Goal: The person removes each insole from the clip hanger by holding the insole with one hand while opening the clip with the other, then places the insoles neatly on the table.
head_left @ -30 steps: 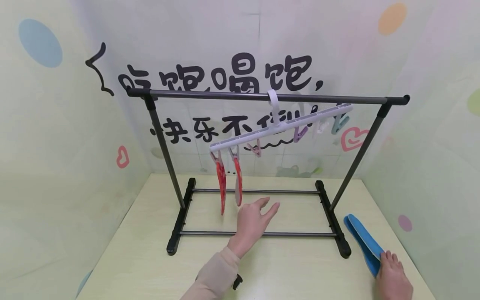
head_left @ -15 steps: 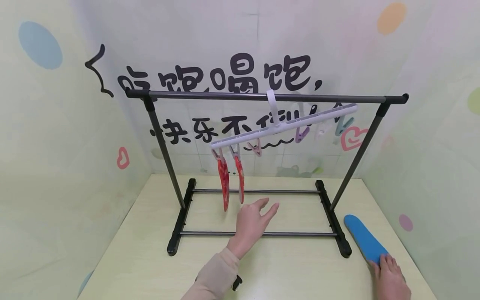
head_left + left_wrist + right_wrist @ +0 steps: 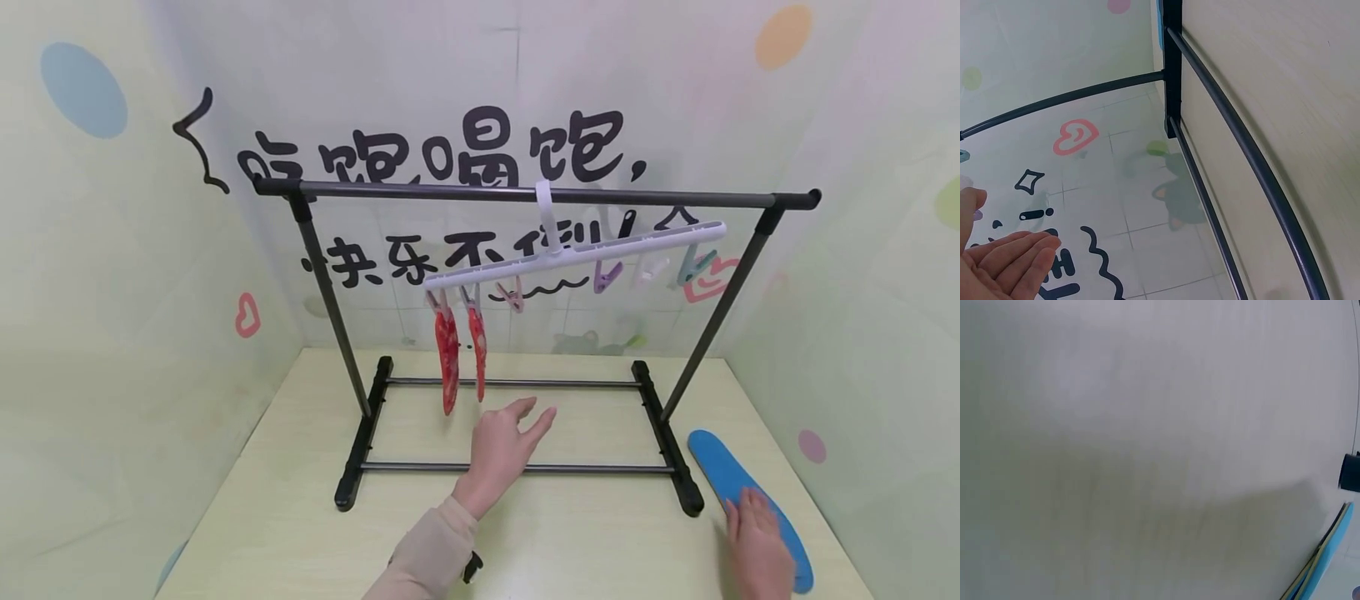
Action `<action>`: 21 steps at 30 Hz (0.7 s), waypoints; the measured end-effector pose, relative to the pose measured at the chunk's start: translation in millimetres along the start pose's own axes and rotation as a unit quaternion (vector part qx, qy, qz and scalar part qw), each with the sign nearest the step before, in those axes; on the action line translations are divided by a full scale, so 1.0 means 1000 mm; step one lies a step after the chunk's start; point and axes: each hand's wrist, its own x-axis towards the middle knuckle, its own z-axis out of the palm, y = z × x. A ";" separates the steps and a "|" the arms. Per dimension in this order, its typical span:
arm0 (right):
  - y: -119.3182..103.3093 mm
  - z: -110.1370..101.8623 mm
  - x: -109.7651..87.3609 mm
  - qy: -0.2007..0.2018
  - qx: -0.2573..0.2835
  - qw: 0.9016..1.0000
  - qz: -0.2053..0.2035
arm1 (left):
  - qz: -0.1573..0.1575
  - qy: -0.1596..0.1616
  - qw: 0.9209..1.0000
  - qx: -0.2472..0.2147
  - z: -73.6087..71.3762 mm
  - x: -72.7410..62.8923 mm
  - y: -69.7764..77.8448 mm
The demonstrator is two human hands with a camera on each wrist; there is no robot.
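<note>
A blue insole (image 3: 720,467) lies flat at the right of the table; the right wrist view shows the edges of two stacked blue insoles (image 3: 1325,553). My right hand (image 3: 759,546) is over its left edge, thumb and fingers apart and slightly blurred; contact is unclear. My left hand (image 3: 501,450) is raised near the rack's front lower bar, thumb and fingers spread, holding nothing. Above it, a lilac clip hanger (image 3: 517,267) hangs tilted, its left end lower. Two of its clips hold thin red patterned pieces (image 3: 447,362), seen nearly edge-on.
The black rack (image 3: 420,191) spans the table (image 3: 285,467), with feet at both sides and two low bars (image 3: 600,469). Free clips, pink (image 3: 512,296), purple (image 3: 606,277) and teal (image 3: 696,265), hang from the hanger. Printed cloth walls surround the table.
The upper blue insole, earlier fanned apart, now lies flat over the other. My right hand has shifted left and forward off the heel end. The hanger has swung slightly; my left hand stays put.
</note>
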 end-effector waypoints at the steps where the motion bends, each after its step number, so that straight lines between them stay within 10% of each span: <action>1: -0.002 0.000 0.001 -0.002 0.007 1.000 -0.004 | 0.001 0.001 1.000 0.001 0.000 0.000 0.000; 10: -0.030 0.007 0.005 -0.005 0.011 0.999 -0.046 | -0.009 0.001 1.000 0.004 -0.002 -0.002 -0.005; 21: -0.069 0.024 0.011 0.084 0.062 0.986 -0.129 | -0.009 0.019 1.000 0.020 -0.013 0.003 -0.012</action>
